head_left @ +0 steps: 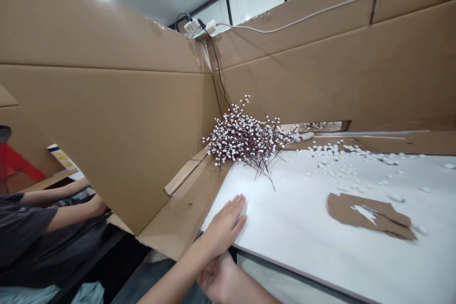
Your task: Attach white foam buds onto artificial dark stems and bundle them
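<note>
- A flat white tabletop [295,256] stretches from the lower middle to the right side.
- A bundle of thin branches with white buds [245,140] lies on its far corner, against the folded cardboard.
- Small white bead-like buds [342,166] lie scattered on the tabletop, right of the bundle.
- A torn brown cardboard piece [363,216] lies on the tabletop, nearer than the buds.
- The left hand [224,225] rests on the tabletop's near-left corner, before the bundle.
- The right hand [215,278] sits below it, beyond the tabletop's near edge.
- Tall corrugated cardboard walls [107,104] stand behind and left of the tabletop.
- A white power strip [199,28] sits on top where the walls meet.
- A co-worker in a dark T-shirt [35,232] is left of the walls.
</note>
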Demonstrator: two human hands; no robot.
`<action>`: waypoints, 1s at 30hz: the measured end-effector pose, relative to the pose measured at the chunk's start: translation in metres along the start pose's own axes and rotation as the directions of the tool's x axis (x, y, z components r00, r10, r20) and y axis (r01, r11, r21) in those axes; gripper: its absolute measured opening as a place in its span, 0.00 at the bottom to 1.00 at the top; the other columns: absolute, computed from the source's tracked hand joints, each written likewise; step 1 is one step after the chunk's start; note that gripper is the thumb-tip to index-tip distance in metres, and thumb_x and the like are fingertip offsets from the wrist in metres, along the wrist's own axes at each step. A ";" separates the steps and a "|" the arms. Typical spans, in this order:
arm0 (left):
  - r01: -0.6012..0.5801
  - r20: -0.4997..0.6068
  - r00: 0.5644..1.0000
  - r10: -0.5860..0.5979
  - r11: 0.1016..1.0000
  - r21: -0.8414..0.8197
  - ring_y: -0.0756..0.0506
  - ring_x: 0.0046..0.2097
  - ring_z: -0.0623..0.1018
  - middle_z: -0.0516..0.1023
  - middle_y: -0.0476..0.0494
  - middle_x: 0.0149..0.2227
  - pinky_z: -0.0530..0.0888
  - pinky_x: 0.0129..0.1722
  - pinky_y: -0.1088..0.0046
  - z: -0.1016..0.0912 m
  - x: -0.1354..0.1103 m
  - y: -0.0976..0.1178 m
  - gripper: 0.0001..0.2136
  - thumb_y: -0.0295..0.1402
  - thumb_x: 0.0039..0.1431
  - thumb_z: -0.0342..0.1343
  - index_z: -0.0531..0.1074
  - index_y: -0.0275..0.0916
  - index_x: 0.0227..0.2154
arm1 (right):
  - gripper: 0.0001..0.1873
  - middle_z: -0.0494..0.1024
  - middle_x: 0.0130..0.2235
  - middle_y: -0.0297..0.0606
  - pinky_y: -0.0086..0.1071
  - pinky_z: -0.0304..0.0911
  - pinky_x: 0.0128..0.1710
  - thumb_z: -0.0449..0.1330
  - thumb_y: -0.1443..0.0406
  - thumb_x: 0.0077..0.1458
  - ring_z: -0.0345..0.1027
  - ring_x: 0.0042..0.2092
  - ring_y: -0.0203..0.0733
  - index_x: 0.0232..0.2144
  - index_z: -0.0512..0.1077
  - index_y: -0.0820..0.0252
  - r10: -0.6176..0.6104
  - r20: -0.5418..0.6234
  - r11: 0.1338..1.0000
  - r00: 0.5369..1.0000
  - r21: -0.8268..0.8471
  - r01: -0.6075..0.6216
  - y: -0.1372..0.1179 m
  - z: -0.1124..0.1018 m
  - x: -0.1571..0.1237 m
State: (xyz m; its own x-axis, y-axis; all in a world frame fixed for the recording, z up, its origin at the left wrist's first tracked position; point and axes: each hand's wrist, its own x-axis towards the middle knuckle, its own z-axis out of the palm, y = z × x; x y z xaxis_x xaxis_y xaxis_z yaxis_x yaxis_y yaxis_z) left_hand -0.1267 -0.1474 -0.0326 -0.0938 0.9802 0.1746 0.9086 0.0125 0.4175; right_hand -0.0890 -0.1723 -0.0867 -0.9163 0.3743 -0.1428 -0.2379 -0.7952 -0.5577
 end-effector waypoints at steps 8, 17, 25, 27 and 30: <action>0.075 -0.065 0.994 -0.092 0.973 -0.218 0.43 0.56 0.65 0.69 0.44 0.52 0.57 0.58 0.60 -0.021 0.006 -0.005 0.20 0.45 0.58 0.41 0.69 0.42 0.47 | 0.15 0.75 0.21 0.37 0.25 0.66 0.34 0.46 0.72 0.51 0.71 0.26 0.32 0.16 0.64 0.60 0.167 -0.167 0.893 0.972 0.442 -0.077 -0.008 0.003 -0.004; 0.135 -0.274 0.921 -0.278 0.885 -0.446 0.44 0.51 0.71 0.73 0.40 0.48 0.67 0.51 0.68 -0.056 -0.005 -0.030 0.23 0.44 0.59 0.36 0.70 0.35 0.42 | 0.16 0.79 0.32 0.45 0.29 0.65 0.41 0.44 0.74 0.50 0.73 0.36 0.36 0.27 0.72 0.68 0.213 -0.043 0.846 0.976 0.508 -0.162 -0.011 -0.006 -0.007; 0.289 -0.422 0.807 -0.413 0.900 -0.326 0.38 0.51 0.70 0.74 0.38 0.46 0.63 0.54 0.59 -0.077 -0.021 -0.076 0.26 0.51 0.52 0.40 0.70 0.34 0.39 | 0.15 0.78 0.34 0.45 0.27 0.64 0.42 0.46 0.72 0.50 0.73 0.37 0.35 0.33 0.72 0.71 0.230 -0.008 0.839 0.973 0.509 -0.195 -0.014 -0.007 -0.009; 0.338 -0.383 0.820 -0.426 0.899 -0.277 0.37 0.56 0.65 0.70 0.36 0.51 0.57 0.58 0.58 -0.073 -0.024 -0.078 0.26 0.51 0.51 0.43 0.69 0.34 0.42 | 0.15 0.78 0.34 0.45 0.27 0.64 0.42 0.46 0.73 0.50 0.73 0.37 0.35 0.33 0.72 0.71 0.234 -0.011 0.838 0.972 0.509 -0.196 -0.013 -0.009 -0.007; 0.371 -0.280 0.864 -0.418 0.905 -0.206 0.39 0.61 0.56 0.61 0.39 0.58 0.48 0.61 0.59 -0.059 -0.027 -0.067 0.26 0.48 0.51 0.47 0.67 0.36 0.48 | 0.14 0.78 0.33 0.45 0.28 0.65 0.41 0.47 0.73 0.51 0.73 0.37 0.36 0.32 0.72 0.70 0.239 -0.023 0.840 0.971 0.506 -0.194 -0.012 -0.009 -0.006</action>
State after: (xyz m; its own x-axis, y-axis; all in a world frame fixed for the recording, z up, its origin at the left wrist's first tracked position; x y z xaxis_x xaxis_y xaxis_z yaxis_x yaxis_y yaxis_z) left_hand -0.2094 -0.1862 -0.0126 -0.5747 0.7866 0.2259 0.7038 0.3342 0.6269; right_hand -0.0776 -0.1606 -0.0868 -0.9390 0.1846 -0.2903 -0.1849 -0.9824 -0.0266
